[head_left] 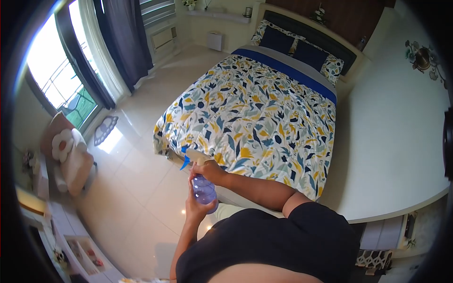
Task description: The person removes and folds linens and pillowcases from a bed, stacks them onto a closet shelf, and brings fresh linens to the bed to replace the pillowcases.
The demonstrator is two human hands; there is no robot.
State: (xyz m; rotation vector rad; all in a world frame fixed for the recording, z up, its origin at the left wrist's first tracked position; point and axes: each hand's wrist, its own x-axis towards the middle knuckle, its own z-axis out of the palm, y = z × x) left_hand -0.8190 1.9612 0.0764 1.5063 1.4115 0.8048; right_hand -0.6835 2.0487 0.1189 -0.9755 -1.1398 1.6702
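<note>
A spray bottle [205, 190] with a purple see-through body and a white and blue spray head is held in front of my body, slightly tilted. My left hand [197, 205] wraps round the lower part of the bottle body. Up at the neck, just under the spray head, my right hand [211, 171] is closed on the same bottle. Behind the hands stands a bed [255, 113] with a white, yellow and blue leaf-patterned cover and dark blue pillows.
At the left are a pink chair [75, 167] with a flower cushion, a small floor mat [105, 130] and a long shelf unit [71, 226]. A glass door [61, 70] and dark curtains [127, 42] stand beyond. A white wall [387, 141] runs along the right.
</note>
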